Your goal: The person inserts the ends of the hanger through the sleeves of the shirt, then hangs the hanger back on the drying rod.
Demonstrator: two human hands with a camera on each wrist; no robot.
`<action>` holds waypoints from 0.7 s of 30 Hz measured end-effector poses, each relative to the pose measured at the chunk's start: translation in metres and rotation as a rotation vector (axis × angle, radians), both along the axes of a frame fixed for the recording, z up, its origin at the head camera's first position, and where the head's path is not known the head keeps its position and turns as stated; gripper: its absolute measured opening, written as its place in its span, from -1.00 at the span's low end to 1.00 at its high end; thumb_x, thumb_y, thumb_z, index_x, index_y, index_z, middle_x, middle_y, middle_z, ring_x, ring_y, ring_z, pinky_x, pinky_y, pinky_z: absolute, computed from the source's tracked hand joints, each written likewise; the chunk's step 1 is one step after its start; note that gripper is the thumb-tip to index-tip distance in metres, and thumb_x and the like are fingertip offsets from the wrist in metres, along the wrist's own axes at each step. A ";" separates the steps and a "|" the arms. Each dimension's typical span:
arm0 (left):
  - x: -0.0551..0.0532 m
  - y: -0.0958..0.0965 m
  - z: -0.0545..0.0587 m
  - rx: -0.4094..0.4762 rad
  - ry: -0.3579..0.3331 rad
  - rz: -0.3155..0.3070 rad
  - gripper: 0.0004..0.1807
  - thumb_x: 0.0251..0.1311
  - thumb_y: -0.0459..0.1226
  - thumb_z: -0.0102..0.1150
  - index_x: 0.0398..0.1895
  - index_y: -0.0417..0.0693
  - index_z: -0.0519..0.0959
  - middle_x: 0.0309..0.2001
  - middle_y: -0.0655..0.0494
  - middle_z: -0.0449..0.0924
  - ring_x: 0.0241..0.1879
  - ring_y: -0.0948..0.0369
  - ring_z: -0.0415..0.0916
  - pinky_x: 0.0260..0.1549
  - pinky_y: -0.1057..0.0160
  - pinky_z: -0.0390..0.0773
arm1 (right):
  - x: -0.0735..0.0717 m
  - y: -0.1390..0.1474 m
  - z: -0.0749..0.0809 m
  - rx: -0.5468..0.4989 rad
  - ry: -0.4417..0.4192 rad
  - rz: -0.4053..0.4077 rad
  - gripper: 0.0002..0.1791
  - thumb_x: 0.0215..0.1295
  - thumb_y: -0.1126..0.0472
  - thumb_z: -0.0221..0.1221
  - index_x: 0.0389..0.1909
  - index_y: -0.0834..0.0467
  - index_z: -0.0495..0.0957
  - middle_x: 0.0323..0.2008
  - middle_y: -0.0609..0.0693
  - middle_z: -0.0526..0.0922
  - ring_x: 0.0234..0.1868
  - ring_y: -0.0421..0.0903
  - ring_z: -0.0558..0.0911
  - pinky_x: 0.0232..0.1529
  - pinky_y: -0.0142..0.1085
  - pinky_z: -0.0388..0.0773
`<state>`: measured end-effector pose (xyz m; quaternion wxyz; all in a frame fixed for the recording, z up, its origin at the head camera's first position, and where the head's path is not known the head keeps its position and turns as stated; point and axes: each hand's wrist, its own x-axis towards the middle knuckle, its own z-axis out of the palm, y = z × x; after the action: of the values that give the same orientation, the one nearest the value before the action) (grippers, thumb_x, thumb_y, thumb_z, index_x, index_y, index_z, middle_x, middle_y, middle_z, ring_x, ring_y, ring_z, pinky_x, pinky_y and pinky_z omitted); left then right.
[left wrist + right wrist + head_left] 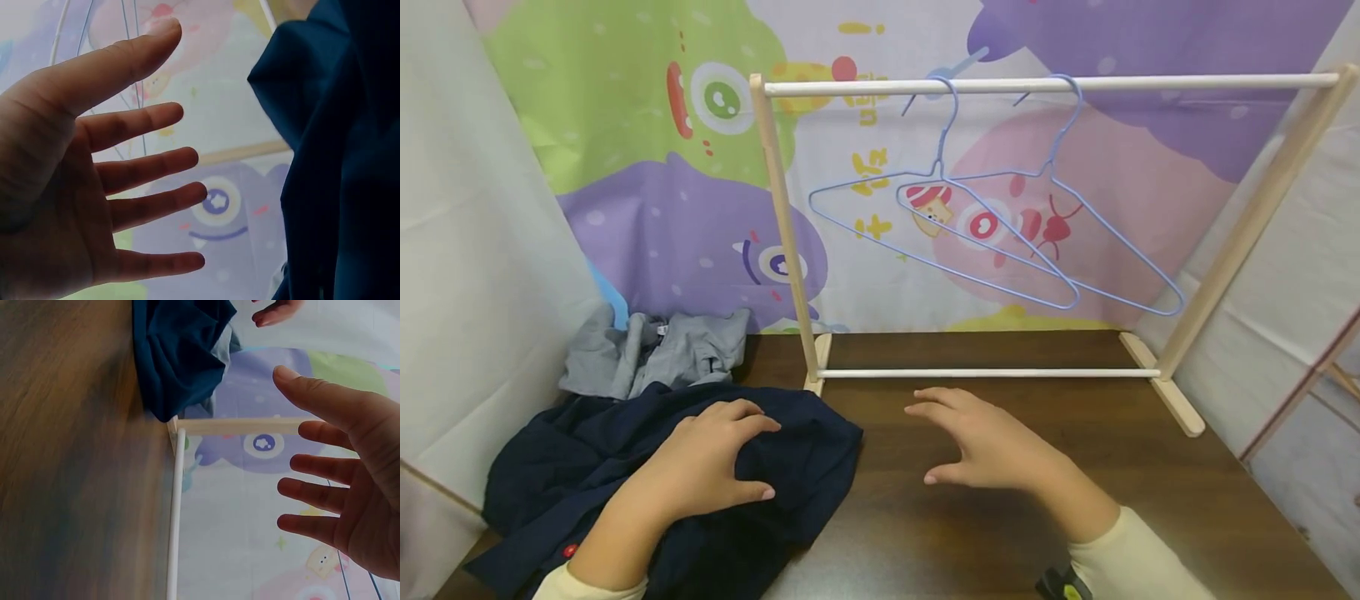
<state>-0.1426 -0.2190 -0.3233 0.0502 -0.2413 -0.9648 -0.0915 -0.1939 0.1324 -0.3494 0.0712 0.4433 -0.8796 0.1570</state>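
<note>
My left hand [711, 462] hovers over a dark navy garment [805, 450] heaped at the table's left, fingers spread and thumb apart. In the left wrist view the palm of that hand faces the navy cloth [331, 162] with a gap between them. My right hand [988, 442] is held above the bare wood in front of the rack, its fingers extended and holding nothing. A red button [570, 551] shows on the navy garment. Behind it lies a crumpled grey garment [692, 350].
A wooden rack [782, 225] with a white top rail [1187, 82] stands at the back of the brown table [925, 533]. Two blue wire hangers [880, 242] hang from the rail, overlapping. A cartoon-printed cloth covers the back; white cloth hangs at both sides.
</note>
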 end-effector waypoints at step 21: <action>0.014 -0.047 0.004 -0.029 -0.101 0.194 -0.21 -0.25 0.13 0.54 0.11 0.00 0.59 0.09 -0.08 0.51 0.02 -0.12 0.46 -0.30 -0.27 0.51 | -0.004 -0.036 -0.005 0.050 -0.123 0.023 -0.11 0.01 -0.10 0.45 0.36 0.10 0.35 0.39 0.13 0.28 0.37 0.07 0.30 0.26 -0.01 0.34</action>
<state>-0.1282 -0.2664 -0.3197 0.0067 -0.1427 -0.9862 -0.0841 -0.1983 0.0964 -0.3549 0.0041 0.4447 -0.8807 0.1629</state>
